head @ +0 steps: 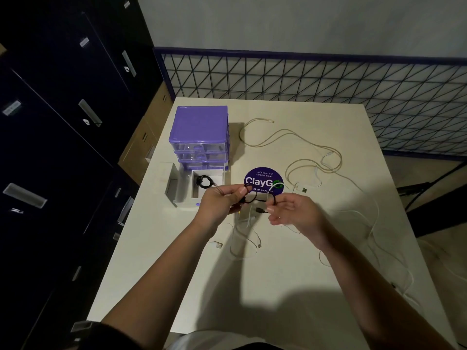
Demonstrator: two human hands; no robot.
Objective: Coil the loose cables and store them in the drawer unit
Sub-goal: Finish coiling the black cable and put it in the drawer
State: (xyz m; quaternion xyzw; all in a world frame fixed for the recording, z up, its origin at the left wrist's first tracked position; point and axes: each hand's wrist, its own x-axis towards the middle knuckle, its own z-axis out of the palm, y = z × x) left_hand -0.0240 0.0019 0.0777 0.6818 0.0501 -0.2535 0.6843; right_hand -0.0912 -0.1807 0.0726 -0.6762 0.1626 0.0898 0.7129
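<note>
Right now, hands: both are raised above the middle of the tabletop (290, 274), a short black cable (255, 199) looped between them.
Left hand (217, 205): fingers curled, thumb and forefinger pinching the loop's left side.
Right hand (293, 210): fingers bent, fingertips nipping the loop's right side; the cable's plug end hangs just under the thumb.
Drawer unit (199, 130): purple, with clear drawers, standing at the upper left of the tabletop.
Open drawer (187, 190): white, pulled out at the foot of the unit, just left of the left hand; a coiled black cable (205, 181) lies inside.
Beige cable (290, 137): sprawled loose across the upper right of the tabletop.
White cables (364, 215): strewn uncoiled on the right and beneath the hands.
Sticker (262, 179): round, purple, behind the hands at centre frame.
Cabinets (63, 122): dark, filling the left of the frame.
</note>
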